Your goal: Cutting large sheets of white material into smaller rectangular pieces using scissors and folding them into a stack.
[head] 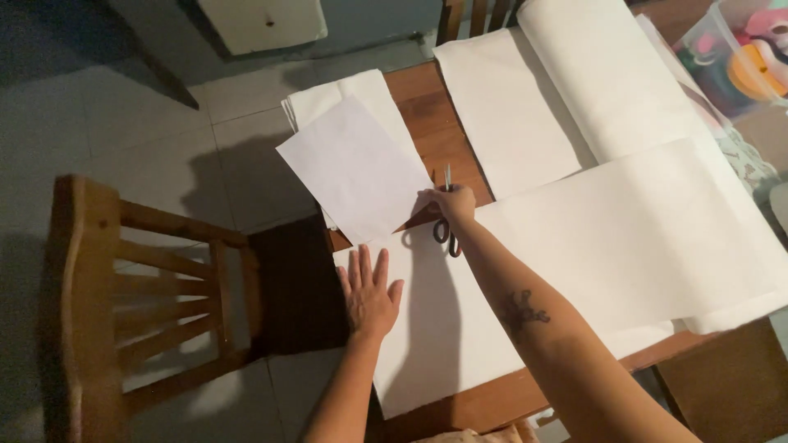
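Right hand (450,203) clamped on scissors (446,215) at the white fabric's (607,238) far edge; left hand (368,293), fingers spread, flat on the fabric nearer. Unpinned cloth could shift, skewing the cut.

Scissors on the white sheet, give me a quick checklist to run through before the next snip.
1. Right hand grips the scissors: ok, handles are in the hand and the blades point away from the body.
2. Left hand holds the white sheet flat: ok, palm down with fingers spread near the sheet's left edge.
3. Left hand is out of the blades' way: ok, it lies nearer the body, apart from the blades.
4. Cut-off piece is free of the blades: cannot tell, its lower corner meets the right hand.
5. Blades open or shut: cannot tell, too small.
6. Sheet is supported by the table: not ok, its near corner overhangs the table edge.
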